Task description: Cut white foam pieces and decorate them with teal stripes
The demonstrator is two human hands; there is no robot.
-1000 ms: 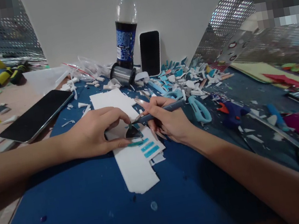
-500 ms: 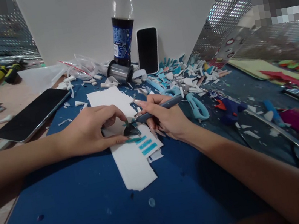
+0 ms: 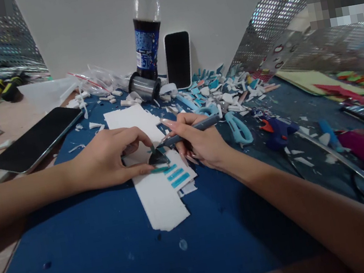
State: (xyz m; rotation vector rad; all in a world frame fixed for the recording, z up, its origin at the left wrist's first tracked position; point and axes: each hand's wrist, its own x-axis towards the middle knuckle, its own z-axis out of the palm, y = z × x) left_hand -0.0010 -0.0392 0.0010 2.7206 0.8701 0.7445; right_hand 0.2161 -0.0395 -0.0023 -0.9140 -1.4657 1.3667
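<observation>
I can see the left hand (image 3: 108, 156) pinching a small dark piece (image 3: 158, 158), with the thumb on its near side and a finger on its far side. The dark piece is over a white card (image 3: 163, 205), in between the two hands. Its long side seems to run left to right. I can't tell if it lies flat.

The right hand (image 3: 200, 142) is closed around a gray pen (image 3: 191, 130). The pen slants, with its back end far and right, and its thin tip pointing left, right by the far edge of the dark piece. So the piece is to the left of the right hand, and the left hand is nearer to it. Three blue strips (image 3: 177, 174) sit just to its right, on the near side.
</observation>
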